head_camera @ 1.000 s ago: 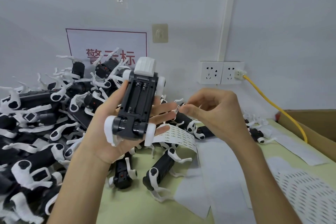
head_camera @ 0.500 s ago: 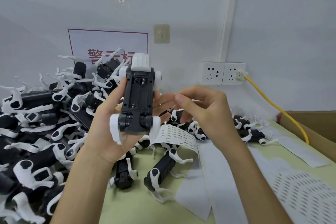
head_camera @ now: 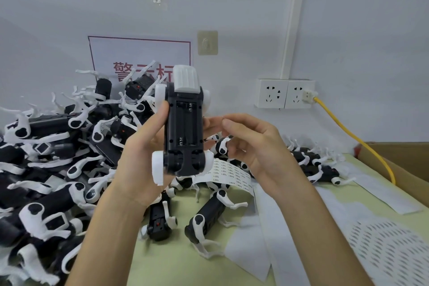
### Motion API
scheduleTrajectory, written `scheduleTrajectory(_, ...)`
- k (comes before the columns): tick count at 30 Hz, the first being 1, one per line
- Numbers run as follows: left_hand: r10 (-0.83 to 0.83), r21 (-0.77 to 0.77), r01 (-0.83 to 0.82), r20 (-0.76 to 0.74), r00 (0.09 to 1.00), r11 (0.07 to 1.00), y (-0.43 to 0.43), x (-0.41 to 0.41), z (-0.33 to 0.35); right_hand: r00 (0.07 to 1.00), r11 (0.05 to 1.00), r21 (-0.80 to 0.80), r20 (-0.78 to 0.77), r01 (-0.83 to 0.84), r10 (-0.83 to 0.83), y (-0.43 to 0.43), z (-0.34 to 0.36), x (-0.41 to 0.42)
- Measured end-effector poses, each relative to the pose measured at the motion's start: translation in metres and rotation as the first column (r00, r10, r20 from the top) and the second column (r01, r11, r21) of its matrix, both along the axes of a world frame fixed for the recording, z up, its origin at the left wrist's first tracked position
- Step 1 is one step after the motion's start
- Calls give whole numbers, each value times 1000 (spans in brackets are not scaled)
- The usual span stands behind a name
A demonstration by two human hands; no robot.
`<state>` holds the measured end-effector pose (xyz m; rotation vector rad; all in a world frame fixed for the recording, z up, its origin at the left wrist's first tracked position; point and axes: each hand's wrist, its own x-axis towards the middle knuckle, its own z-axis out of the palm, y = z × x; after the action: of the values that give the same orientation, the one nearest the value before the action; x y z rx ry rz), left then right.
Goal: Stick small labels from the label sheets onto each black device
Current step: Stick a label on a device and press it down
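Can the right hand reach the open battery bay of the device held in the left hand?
Probably yes. The left hand grips the device by its edges, leaving the battery bay uncovered, and the right hand is just beside it, nothing between.

Heaped devices (head_camera: 51, 124) crowd the left; bare table (head_camera: 176, 262) lies open at near centre.

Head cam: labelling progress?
Done: a spent backing sheet with emptied slots lies at right, so many labels have likely gone out; no label shows on any device. In hand: left hand grips a black device, battery bay facing the camera; right hand at its side, label unseen. To do: the big pile at left; the label sheet has labels remaining.
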<state>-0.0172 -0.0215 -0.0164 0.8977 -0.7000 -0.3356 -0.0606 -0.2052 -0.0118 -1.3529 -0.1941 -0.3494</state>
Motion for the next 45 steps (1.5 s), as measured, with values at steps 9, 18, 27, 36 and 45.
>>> scheduleTrajectory(9,58,75,-64,80,995,995,3,-5,1,988,987,104,-79,-126,134,-6,-3,4)
scheduleTrajectory(18,79,119,-93,117,990,989,4,-4,1,999,997,-79,32,-2,5,-4,1,-1)
scheduleTrajectory(27,74,173,-104,169,983,979,2,-1,0,825,782,-322,401,534,-398,-3,-3,0)
scheduleTrajectory(36,226,-135,-248,-160,961,959,-29,-4,-2,931,946,225,229,235,-285,-4,13,-9)
scheduleTrajectory(45,205,-216,-297,-367,908,930,-43,-11,4,937,880,351,253,-320,240,28,18,-24)
